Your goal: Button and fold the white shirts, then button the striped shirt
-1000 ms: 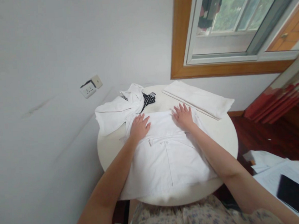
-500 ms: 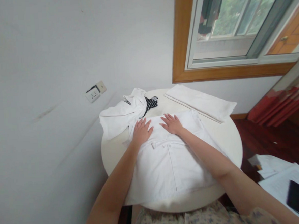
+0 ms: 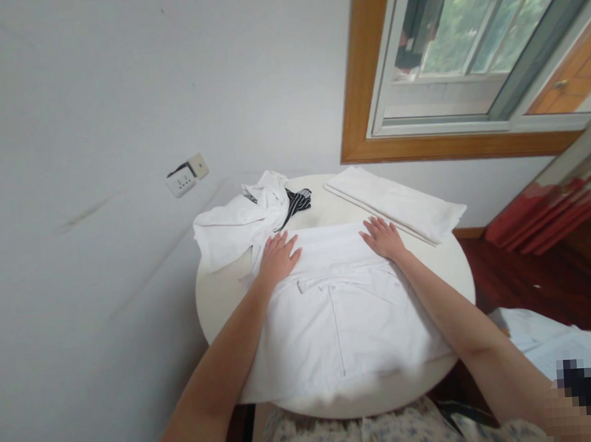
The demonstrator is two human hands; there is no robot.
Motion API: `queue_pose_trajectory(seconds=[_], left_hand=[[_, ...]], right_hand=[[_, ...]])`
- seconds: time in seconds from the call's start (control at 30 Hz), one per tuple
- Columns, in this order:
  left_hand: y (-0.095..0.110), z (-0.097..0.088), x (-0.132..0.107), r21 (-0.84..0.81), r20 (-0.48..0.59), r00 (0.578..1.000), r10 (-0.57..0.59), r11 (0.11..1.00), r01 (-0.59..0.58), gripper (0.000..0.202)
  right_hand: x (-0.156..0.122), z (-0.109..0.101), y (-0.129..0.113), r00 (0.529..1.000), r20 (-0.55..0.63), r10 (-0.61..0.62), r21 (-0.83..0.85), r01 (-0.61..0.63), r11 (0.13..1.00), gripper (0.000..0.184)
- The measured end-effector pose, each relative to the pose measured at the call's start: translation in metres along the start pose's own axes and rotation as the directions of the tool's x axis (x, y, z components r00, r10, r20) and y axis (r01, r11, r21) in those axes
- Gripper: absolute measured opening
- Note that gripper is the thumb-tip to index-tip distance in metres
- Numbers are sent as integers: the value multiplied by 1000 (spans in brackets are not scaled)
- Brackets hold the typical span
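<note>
A white garment (image 3: 312, 333) that looks like a skirt, with a short front seam and a button, lies spread across the round table (image 3: 459, 284). Its upper part is turned over into a smooth flat band. On the left end of that band rests my left hand (image 3: 278, 257), palm down with fingers apart. My right hand (image 3: 384, 239) lies flat at the band's right end, fingers spread. Neither hand grips anything. The garment's lower edge reaches close to the table's near rim.
Crumpled white clothing (image 3: 240, 224) with a black striped piece (image 3: 299, 201) lies at the back left. A folded white cloth (image 3: 394, 201) sits at the back right. The wall has a socket (image 3: 181, 181). Papers (image 3: 533, 336) lie at lower right, beside a blurred-out patch.
My right hand has slid to the right along the folded band, which now looks flatter. My left hand has stayed almost in place.
</note>
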State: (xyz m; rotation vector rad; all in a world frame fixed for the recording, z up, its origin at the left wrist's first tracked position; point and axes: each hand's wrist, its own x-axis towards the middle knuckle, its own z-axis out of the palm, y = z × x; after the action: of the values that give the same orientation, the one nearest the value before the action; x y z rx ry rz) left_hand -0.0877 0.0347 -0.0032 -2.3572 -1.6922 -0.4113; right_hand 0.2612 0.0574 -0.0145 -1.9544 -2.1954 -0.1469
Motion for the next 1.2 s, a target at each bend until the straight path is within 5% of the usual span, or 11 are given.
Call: queue_pose_trajectory(seconds=[0.17, 0.3, 0.5, 0.7, 0.87, 0.93, 1.1, 1.2], left_hand=[[12, -20, -6, 8, -22, 999, 37, 999, -36, 44], [33, -35, -15, -59, 7, 991, 132, 990, -132, 47], [41, -22, -28, -122, 157, 980, 122, 987, -104, 59], [38, -20, -29, -169, 153, 977, 146, 978, -120, 55], [22, -60, -47, -341, 48, 946, 319, 896, -285, 44], [16, -84, -68, -447, 29, 910, 413, 820, -358, 43], [24, -128, -132, -512, 201, 799, 567, 756, -408, 53], [38, -135, -157, -437, 292, 780, 554, 803, -406, 59]], right_hand=[[-11, -20, -16, 996, -93, -11, -58, 5, 998, 53], [-26, -36, -42, 979, -92, -182, -34, 180, 983, 51], [-53, -31, -75, 954, 76, -290, 123, 279, 952, 61], [-52, -31, -71, 950, 96, -298, 206, 274, 939, 58], [-72, -67, -34, 897, 11, -443, 475, 385, 791, 57], [-97, -91, -18, 874, 70, -480, 560, 364, 744, 52], [-170, -135, -5, 722, 294, -626, 599, 371, 709, 59], [-198, -139, -14, 714, 310, -627, 534, 415, 737, 69]])
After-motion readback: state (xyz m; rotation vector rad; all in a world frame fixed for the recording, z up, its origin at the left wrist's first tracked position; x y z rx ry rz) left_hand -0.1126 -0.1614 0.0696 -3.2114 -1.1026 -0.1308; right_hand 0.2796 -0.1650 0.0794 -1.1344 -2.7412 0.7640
